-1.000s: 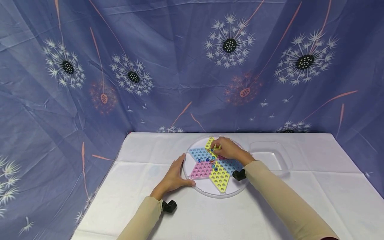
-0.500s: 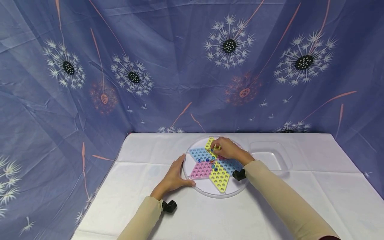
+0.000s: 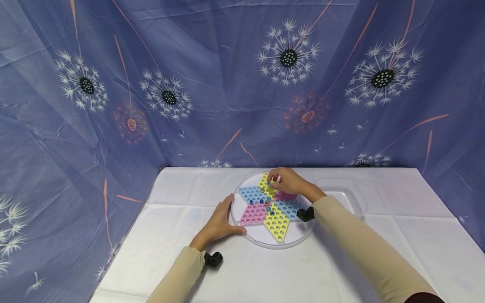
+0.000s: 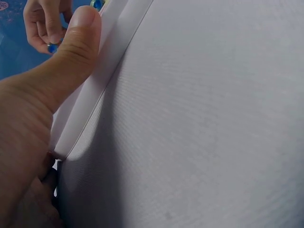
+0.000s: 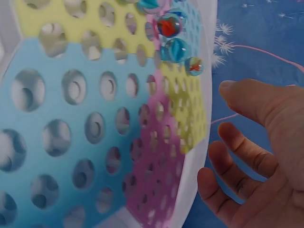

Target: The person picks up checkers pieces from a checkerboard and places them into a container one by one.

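A round clear tray (image 3: pixel 273 245) holds a star board (image 3: pixel 278 225) with yellow, blue and pink holed sections. Several marbles (image 3: pixel 267 204) sit near its centre, also marbles (image 5: pixel 173 35) in the right wrist view. My left hand (image 3: pixel 219 223) lies against the tray's left rim, fingers straight, thumb (image 4: pixel 80 28) pressing on the rim (image 4: pixel 95 95). My right hand (image 3: pixel 272 182) hovers over the far yellow point and pinches a small blue marble (image 4: pixel 52 47) at its fingertips. From the right wrist, my right hand (image 5: pixel 256 156) hangs beside the board (image 5: pixel 95 118), marble hidden.
An empty clear plastic container (image 3: pixel 341 198) stands right of the tray, partly behind my right forearm. A white cloth (image 3: pixel 341 261) covers the table. Blue dandelion-print fabric (image 3: pixel 227 84) hangs behind and at both sides.
My right hand has risen off the middle of the board and moved slightly back toward the far yellow point. The left hand and the tray have stayed put.
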### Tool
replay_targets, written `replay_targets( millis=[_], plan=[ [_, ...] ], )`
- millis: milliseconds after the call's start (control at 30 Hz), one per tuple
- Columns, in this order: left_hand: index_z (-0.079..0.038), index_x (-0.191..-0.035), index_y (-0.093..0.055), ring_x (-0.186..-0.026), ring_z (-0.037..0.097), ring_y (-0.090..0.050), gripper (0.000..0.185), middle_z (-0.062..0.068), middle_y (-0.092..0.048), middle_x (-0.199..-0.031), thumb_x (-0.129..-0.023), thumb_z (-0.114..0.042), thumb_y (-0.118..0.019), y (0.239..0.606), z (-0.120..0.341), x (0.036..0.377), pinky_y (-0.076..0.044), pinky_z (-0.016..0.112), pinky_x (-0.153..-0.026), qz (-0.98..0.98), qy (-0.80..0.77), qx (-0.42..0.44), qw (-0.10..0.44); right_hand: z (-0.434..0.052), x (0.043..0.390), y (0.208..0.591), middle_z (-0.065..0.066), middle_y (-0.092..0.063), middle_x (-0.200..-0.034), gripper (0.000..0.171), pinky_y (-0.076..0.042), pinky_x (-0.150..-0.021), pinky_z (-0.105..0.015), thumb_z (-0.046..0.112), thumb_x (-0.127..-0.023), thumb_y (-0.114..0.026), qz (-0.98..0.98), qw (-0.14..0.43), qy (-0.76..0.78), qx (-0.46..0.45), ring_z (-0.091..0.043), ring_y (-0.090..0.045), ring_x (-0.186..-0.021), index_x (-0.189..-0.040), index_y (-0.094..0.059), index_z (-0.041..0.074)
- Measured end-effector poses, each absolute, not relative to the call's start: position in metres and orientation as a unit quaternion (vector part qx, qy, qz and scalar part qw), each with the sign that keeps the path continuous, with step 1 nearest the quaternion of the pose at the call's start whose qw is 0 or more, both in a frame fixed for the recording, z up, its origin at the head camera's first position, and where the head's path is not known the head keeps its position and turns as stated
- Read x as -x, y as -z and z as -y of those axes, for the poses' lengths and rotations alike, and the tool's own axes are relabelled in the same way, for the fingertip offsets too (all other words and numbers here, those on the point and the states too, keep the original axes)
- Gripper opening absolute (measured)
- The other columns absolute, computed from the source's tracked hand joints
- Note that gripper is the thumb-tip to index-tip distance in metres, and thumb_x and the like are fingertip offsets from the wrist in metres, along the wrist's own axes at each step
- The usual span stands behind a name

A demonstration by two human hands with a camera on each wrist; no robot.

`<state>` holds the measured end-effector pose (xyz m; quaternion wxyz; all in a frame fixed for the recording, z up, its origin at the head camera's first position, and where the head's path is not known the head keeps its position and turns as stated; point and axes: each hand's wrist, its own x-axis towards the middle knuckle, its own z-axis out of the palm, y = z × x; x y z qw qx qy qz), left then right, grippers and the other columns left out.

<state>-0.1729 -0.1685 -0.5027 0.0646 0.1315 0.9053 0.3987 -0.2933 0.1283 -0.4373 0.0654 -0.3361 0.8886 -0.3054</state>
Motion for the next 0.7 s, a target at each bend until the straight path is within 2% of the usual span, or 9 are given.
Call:
replay_targets(
  millis=[233, 433, 700],
  plan=[
    [-0.003, -0.164, -0.018, -0.155, 0.035, -0.020, 0.132, 0.015, -0.022, -0.169, -0.066, -0.044, -0.097, 0.501, 0.170, 0.174, -0.020, 0.049, -0.126, -0.905, -0.398, -0.144, 0.049, -0.132, 0.293, 0.422, -0.013, -0.066, -0.107, 0.014, -0.059, -0.076, -0.041, 0.012, -0.097, -0.072, -0.898, 0.074, 0.302, 0.310, -0.024, -0.068, -0.086, -0.110, -0.074, 0.009],
    [-0.001, -0.162, -0.024, -0.154, 0.033, -0.024, 0.132, 0.016, -0.026, -0.167, -0.062, -0.045, -0.098, 0.500, 0.168, 0.175, -0.022, 0.047, -0.126, -0.908, -0.388, -0.158, 0.026, -0.136, 0.292, 0.413, -0.011, -0.065, -0.107, 0.014, -0.059, -0.077, -0.041, 0.015, -0.097, -0.073, -0.904, 0.060, 0.298, 0.301, -0.024, -0.067, -0.087, -0.110, -0.073, 0.012],
    [-0.006, -0.163, -0.025, -0.153, 0.028, -0.028, 0.135, 0.010, -0.030, -0.166, -0.058, -0.044, -0.100, 0.505, 0.168, 0.173, -0.025, 0.044, -0.125, -0.902, -0.402, -0.157, 0.020, -0.138, 0.287, 0.405, -0.010, -0.066, -0.107, 0.018, -0.058, -0.078, -0.043, 0.014, -0.095, -0.075, -0.893, 0.030, 0.312, 0.322, -0.023, -0.066, -0.086, -0.113, -0.073, 0.012]
  ],
)
